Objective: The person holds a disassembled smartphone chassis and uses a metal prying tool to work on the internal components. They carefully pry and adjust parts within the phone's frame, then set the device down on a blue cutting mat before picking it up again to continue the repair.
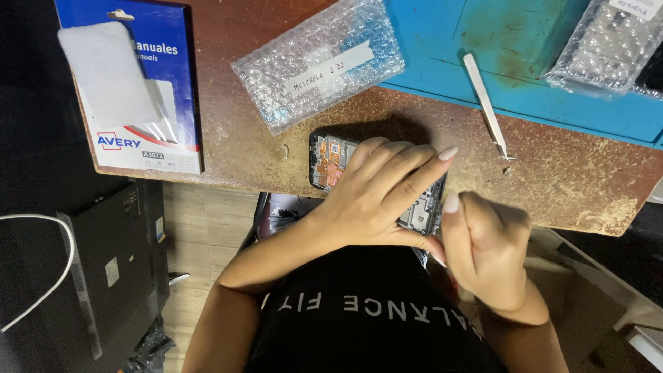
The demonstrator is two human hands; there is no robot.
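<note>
While your left hand (373,193) lies flat over the opened phone (331,160), its fingers (407,166) are stretched out and press the phone down on the worktop (566,173); they do not curl around it. The phone sits at the near edge of the worktop, mostly under that hand, with its orange and black inner parts showing past your knuckles. Your right hand (487,249) is just beside the phone's right end, curled up tight, thumb up. It looks like it pinches something small at the phone's corner, but the picture is blurry there, so I cannot tell what.

You seem to be working a part loose at that corner. Next you need a steady hold and a gentle, small pull, so nothing bends.

Beyond your fingers lie white tweezers (485,103) on a blue mat (525,62). A bubble-wrap bag (319,61) is farther off, and a blue label pack (141,83) is well away to the left.
</note>
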